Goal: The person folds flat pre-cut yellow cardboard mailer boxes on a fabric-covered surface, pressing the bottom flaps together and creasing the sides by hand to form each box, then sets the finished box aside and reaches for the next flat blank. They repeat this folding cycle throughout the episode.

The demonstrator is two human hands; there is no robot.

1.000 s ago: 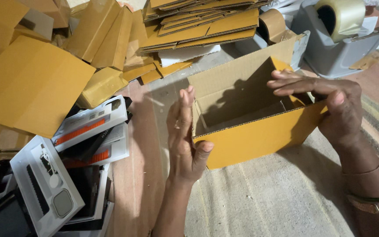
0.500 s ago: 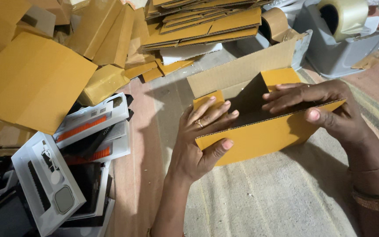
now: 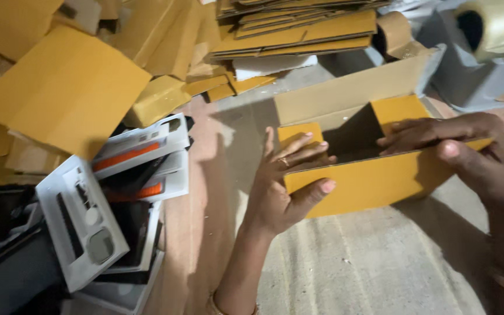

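Box: a yellow cardboard box (image 3: 374,175) sat on the pale floor mat (image 3: 368,268), top open, long back flap upright.
Left hand (image 3: 281,186): fingers spread over the left end flap, thumb against the front wall.
Right hand (image 3: 468,151): fingers extended together on the right flap, thumb on the front edge.
Nearby: flat yellow cartons (image 3: 59,87), white packages (image 3: 118,192).

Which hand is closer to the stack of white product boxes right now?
Left. The left hand grips the yellow cardboard box at its left end, on the side toward the white product boxes; the right hand holds the far right end.
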